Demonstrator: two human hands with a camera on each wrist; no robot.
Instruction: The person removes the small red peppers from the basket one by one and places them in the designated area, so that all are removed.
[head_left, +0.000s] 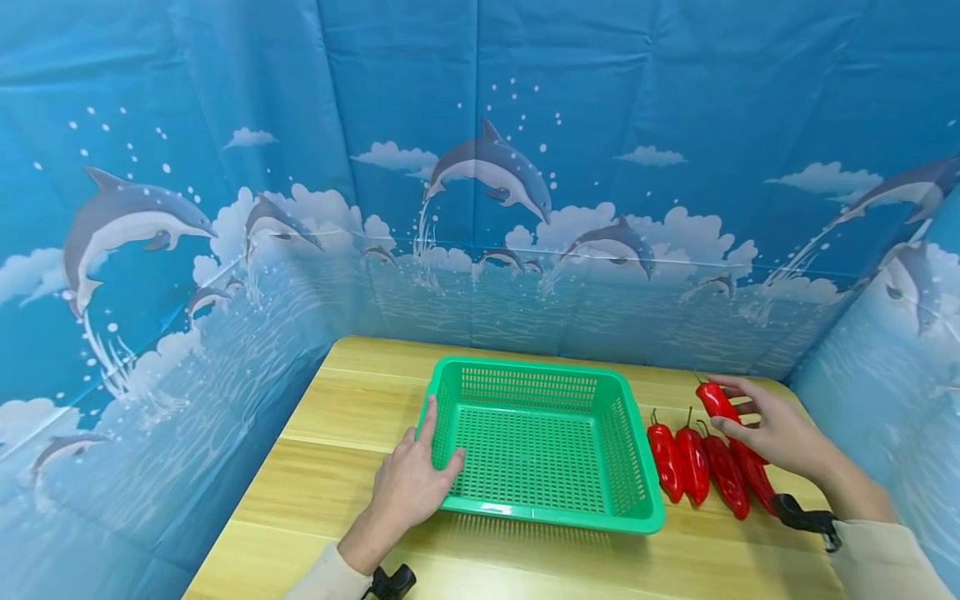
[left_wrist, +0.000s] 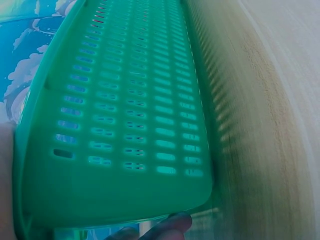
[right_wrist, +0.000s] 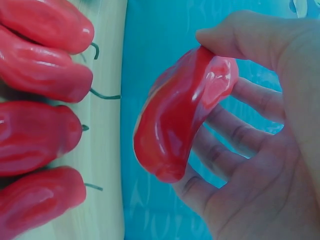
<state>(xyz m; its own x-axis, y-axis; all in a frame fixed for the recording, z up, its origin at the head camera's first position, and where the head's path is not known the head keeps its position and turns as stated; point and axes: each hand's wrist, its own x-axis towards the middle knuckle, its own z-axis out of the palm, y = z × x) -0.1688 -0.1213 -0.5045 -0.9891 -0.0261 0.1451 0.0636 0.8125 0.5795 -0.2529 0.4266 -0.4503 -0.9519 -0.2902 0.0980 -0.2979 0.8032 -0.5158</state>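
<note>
A green plastic basket with slotted walls stands on the wooden table, and nothing lies in it. At its left side my left hand grips the rim, thumb over the inside and fingers along the outside. In the left wrist view, fingertips show by the lower edge of the basket wall. My right hand pinches a glossy red pepper between thumb and fingers, raised above the table's right part. Beneath and left of it lie several red peppers in a row, green stems pointing away.
The yellow wood-grain table reaches a blue curtain printed with dolphins, which surrounds it at the back and sides. Black wrist devices are strapped to both arms. The row of peppers sits close beside the basket's right wall.
</note>
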